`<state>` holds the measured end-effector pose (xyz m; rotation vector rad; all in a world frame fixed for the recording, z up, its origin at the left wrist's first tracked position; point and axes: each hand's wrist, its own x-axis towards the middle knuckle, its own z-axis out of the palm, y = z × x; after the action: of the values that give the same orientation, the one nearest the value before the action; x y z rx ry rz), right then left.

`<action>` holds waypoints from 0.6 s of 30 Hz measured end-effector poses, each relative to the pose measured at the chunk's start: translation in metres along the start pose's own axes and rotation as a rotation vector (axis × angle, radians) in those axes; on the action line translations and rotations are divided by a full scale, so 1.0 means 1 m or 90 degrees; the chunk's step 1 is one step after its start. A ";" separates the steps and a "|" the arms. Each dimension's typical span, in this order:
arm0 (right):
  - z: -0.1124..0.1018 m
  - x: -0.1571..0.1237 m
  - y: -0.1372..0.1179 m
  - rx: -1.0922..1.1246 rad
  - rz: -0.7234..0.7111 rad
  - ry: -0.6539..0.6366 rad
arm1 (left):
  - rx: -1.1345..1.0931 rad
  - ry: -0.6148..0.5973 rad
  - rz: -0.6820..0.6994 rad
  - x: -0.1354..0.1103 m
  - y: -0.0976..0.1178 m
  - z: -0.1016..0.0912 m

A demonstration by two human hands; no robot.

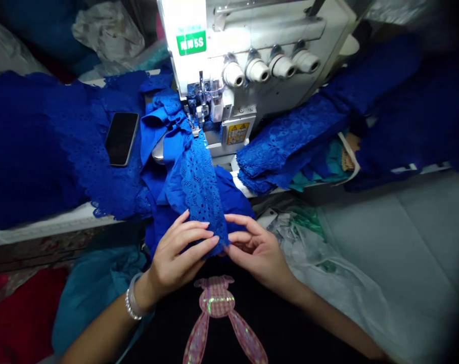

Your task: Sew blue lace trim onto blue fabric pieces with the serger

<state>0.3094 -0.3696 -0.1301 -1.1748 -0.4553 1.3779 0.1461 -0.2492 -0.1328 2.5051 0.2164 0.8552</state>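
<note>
Keep lace strip [202, 187] straight, flat in front of presser foot [195, 131]; left hand [175, 252] laid over it, pinch unclear; right hand [260, 251] pinching edge.

head cam | fwd+dn | near L hand [178, 253] + R hand [262, 253] | sewing mach. [278, 96] top ctr

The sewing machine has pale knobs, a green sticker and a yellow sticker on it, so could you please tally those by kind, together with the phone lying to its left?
Pale knobs: 4
Green sticker: 1
Yellow sticker: 1
Phone: 1
Total: 7
</note>
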 end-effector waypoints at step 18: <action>-0.001 -0.006 -0.014 -0.199 -0.106 -0.029 | 0.097 -0.024 0.097 0.009 0.010 -0.008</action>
<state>0.3158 -0.3727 -0.1167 -1.3252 -0.8048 1.2195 0.1478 -0.2525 -0.1172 2.7063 0.0808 0.8799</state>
